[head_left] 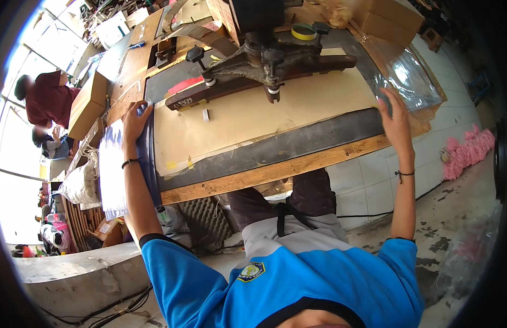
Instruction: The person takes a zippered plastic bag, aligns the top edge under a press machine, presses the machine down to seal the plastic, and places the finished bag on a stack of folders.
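Note:
My left hand (pixel 136 121) is at the upper edge of a stack of blue and whitish plastic sheets (pixel 112 164) on the table's left side. Its thumb and fingers are bent around the sheets' right edge. At the right end of the table my right hand (pixel 394 113) is open, thumb and fingers apart, beside a pile of clear plastic sheets (pixel 405 79). Between the hands lies a tan board (pixel 248 120) on a dark mat (pixel 297 143). Above its far part hangs a dark metal press bar (pixel 231 90) with clamp knobs. A small white block (pixel 206 115) sits on the board.
A yellow tape roll (pixel 304 31) lies behind the press. Cardboard boxes stand at far right (pixel 387 22) and left (pixel 88 105). Two people are at far left, one in a maroon top (pixel 48 98). A pink bundle (pixel 468 153) lies on the floor at right.

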The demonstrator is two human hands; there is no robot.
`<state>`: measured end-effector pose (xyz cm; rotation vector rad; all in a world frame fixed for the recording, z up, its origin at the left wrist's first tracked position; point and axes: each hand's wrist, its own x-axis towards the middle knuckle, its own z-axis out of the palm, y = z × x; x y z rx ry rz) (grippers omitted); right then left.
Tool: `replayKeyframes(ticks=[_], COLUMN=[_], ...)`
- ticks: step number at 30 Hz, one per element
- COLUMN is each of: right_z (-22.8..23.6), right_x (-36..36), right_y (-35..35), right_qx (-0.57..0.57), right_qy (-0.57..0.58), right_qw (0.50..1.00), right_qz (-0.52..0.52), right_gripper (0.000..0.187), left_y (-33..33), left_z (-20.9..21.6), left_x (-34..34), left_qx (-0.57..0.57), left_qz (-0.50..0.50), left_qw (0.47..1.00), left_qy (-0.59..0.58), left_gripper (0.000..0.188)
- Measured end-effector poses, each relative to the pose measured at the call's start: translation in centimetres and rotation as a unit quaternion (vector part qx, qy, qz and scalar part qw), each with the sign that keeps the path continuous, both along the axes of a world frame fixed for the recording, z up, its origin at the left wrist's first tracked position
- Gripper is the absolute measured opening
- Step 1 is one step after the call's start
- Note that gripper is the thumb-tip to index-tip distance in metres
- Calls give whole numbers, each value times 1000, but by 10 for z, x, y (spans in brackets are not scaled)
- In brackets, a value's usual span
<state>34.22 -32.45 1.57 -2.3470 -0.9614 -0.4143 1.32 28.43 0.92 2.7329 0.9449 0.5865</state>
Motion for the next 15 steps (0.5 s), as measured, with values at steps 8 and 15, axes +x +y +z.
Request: replayKeyframes(ticks=[8,15], right_z=[-48,-39], right_x=[-52,-112], right_y=[-9,18], right_qx=[-142,-149], right_qy=[12,4], right_qw=[988,989], right_qz=[-65,0], right_gripper=[71,66], left_y=[16,-100], left_z=[32,96], left_x=[-25,-22], left_qx=[-23,-262], left_qz=[-66,-182], left_qw=[997,925], left_qy=[22,206], left_gripper=[36,26])
